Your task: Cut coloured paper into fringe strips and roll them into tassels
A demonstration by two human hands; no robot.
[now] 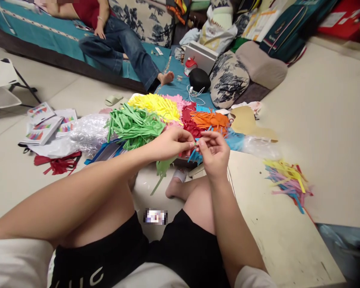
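My left hand [171,143] and my right hand [214,152] meet above my knees, fingers pinched together. Between them they hold thin paper strips: a green strip [163,168] hangs down from the left hand, and a blue strip [193,153] sticks out below the fingertips. Just beyond the hands lie sorted heaps of cut paper strips: green [134,126], yellow [156,106], pink [175,100], red [190,122], orange [211,120].
A low pale board [273,224] at my right carries a small bundle of mixed strips [288,180]. Paper packs [45,126], clear plastic wrap [88,132] and red scraps [58,164] lie left. Another person sits on a teal mattress [48,34] beyond; cushions [229,78] and bags are behind.
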